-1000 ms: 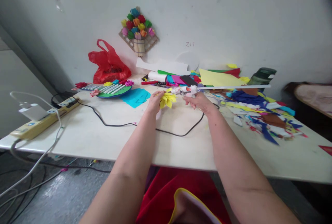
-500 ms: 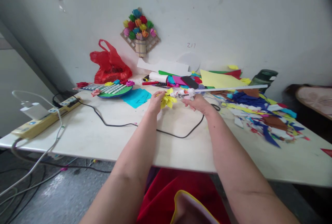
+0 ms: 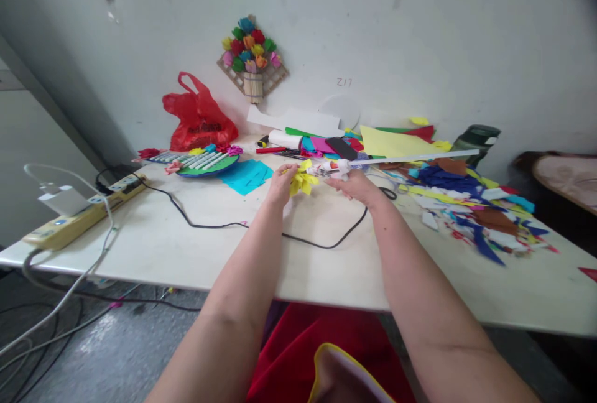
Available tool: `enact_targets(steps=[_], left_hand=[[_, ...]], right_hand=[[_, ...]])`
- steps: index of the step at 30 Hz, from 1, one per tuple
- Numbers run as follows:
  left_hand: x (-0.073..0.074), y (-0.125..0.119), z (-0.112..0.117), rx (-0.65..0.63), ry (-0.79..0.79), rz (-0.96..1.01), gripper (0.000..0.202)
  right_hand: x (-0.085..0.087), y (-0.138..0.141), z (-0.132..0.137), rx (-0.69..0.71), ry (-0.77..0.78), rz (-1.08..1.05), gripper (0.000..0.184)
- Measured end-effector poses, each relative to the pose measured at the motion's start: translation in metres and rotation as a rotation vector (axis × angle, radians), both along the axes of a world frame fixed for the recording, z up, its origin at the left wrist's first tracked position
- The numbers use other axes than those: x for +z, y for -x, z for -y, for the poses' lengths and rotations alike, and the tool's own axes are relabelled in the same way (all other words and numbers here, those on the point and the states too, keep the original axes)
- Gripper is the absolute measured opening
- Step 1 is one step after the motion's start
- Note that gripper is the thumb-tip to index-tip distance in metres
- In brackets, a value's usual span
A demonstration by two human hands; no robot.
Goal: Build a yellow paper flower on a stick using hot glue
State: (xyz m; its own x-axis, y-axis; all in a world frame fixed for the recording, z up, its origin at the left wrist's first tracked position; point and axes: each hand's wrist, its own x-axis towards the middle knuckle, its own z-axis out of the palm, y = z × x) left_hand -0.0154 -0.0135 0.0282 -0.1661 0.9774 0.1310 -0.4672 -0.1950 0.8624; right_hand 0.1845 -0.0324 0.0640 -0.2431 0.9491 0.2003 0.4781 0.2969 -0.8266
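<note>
— On the long off-white table (image 3: 168,254), as it reaches me down the remote link, where are the hands?

— At centre, which I take as the clock's hub. The left hand (image 3: 280,183) pinches a bright yellow, many-petalled papery flower (image 3: 303,183), fingers close together. The right hand (image 3: 357,186) grips a white, gun-shaped glue tool (image 3: 342,168), a long, thin white rod (image 3: 420,158) reaching from it toward three. Its front end is at the flower; I cannot tell whether they touch.

— And the surface, the room?

— At nine I have a yellow, oblong power strip (image 3: 69,229); a thin black cable (image 3: 209,226) trails from it below the hands. Multicoloured flat scraps (image 3: 494,219) heap between three and four, a dark green bottle (image 3: 476,140) beyond them. The grey-white wall (image 3: 410,42) bears a many-coloured flower hanging (image 3: 253,58) at eleven. Speckled grey floor (image 3: 107,331) shows at eight.

— Any writing?

— At one, thin handwritten strokes (image 3: 344,82) on the wall look like "Z17" to me. At ten, a crumpled red plastic bag (image 3: 200,114) carries dark print, too blurred to read.
</note>
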Motion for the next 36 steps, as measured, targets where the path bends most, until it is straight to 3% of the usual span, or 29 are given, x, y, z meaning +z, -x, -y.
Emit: enact_targets(steps=[24, 36], left_hand=[[-0.0006, 0.0012, -0.0011, -0.002, 0.014, 0.051, 0.030], [0.0014, 0.0018, -0.0001, 0.008, 0.042, 0.058, 0.027]], right_hand=[[0.0037, -0.0002, 0.0038, -0.009, 0.001, 0.032, 0.032], [0.0023, -0.0042, 0.0047, 0.089, -0.007, -0.150, 0.038]])
